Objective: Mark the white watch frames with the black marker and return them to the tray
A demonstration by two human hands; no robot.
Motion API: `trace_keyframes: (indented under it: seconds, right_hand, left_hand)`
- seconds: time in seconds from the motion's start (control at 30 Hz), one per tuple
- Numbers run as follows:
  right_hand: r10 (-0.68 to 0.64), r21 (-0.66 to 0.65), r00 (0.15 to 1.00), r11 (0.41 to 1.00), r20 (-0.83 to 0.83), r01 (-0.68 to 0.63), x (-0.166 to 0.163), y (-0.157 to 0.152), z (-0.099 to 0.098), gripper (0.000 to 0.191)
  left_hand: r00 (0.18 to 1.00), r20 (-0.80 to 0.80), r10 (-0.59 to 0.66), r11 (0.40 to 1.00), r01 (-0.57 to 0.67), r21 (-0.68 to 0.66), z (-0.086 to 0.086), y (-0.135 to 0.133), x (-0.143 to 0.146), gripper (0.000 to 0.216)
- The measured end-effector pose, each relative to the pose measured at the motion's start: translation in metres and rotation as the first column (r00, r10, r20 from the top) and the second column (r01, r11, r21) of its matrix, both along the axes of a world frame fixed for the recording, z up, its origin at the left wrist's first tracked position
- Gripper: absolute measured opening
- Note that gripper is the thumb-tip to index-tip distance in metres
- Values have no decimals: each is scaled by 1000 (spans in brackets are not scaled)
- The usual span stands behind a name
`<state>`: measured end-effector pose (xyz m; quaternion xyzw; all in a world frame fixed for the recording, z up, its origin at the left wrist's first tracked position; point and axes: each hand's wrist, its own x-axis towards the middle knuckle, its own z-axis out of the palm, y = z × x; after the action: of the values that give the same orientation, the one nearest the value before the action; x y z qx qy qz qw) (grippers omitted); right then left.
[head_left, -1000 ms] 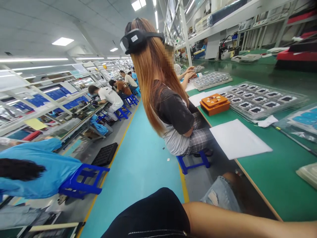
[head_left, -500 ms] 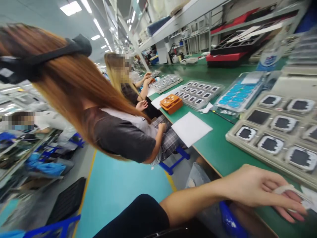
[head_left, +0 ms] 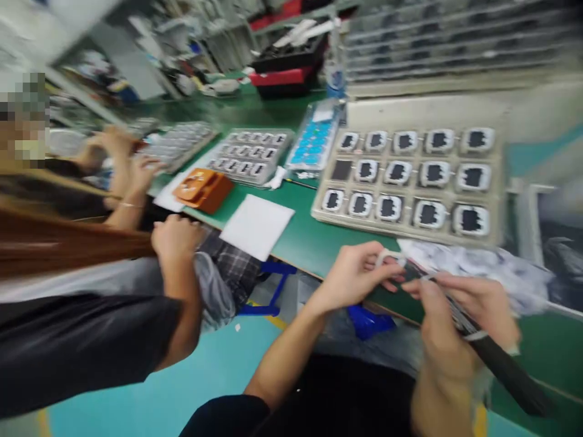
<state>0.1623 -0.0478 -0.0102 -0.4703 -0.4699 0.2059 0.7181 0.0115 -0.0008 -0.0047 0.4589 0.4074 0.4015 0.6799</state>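
My left hand [head_left: 353, 273] is closed on a small white ring-shaped frame [head_left: 390, 255] above the front edge of the green table. Close beside it, my right hand [head_left: 473, 321] grips a long dark tool [head_left: 510, 373], whose exact kind is blurred. The tool slants from the lower right up to its dark tip at the white frame; whether they touch I cannot tell. Behind both hands lies a clear tray [head_left: 387, 227] with rows of white frames with dark centres. One pocket holds a plain dark square [head_left: 341, 170]. Crumpled white material [head_left: 514, 279] lies beside my right hand.
Left along the green table [head_left: 310, 249] are a white sheet [head_left: 257, 226], an orange box [head_left: 204, 189], a second parts tray [head_left: 255, 155] and a pack of blue pieces [head_left: 313, 139]. Stacked trays [head_left: 455, 42] stand behind. A co-worker's arm [head_left: 180, 303] is close at left.
The view has swung right and down to the table. My right hand with the dark tool has come into view beside my left hand, which still holds the white frame.
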Motion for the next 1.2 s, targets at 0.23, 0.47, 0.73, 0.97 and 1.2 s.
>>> trace_keyframes:
  seconds: [0.23, 0.47, 0.73, 0.97, 1.2]
  right_hand:
    - [12, -23, 993, 1000, 114, -10, -10, -8, 2, 11]
    - [-3, -63, 964, 998, 266, 20, -7, -11, 2, 8]
    - [-17, -58, 959, 998, 284, 35, -7, -10, 6, 7]
    - [2, -61, 965, 998, 264, 15, -7, -12, 5, 11]
    - [-18, -50, 957, 998, 289, 34, -8, -12, 5, 12]
  left_hand:
    - [999, -38, 10, 996, -7, 85, 0, -5, 2, 40]
    - [980, -182, 81, 983, -49, 175, 1, -11, 4, 32]
    - [949, -273, 157, 954, -74, 291, -2, -16, 5, 27]
    - [939, -289, 186, 948, -94, 304, -1, -19, 5, 26]
    - [891, -391, 229, 923, -72, 377, -4, -24, 4, 28]
